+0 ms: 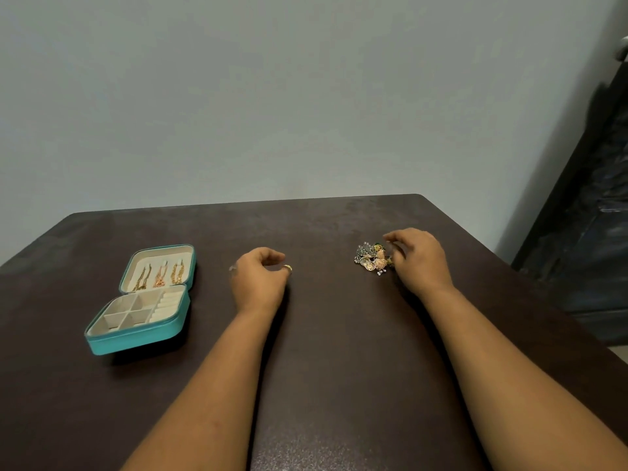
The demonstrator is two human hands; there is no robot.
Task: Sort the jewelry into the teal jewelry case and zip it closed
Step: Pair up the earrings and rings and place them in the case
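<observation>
The teal jewelry case (137, 314) lies open on the desk (326, 368). The left hand (258, 277) pinches a gold ring (288, 267). The right hand (416, 258) has curled fingers (396, 248) touching the jewelry pile (372, 258).

Single head-worn wide view, facing forward and down, table (323, 368) near

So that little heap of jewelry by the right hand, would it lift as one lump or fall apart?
Probably it would half hang together: the jewelry pile looks like separate small pieces tangled up, so some may dangle and others drop. It seems light, being small beside the right hand. Pushed across the table, it would likely spread rather than roll, though small bead-like bits at its edge might.
</observation>
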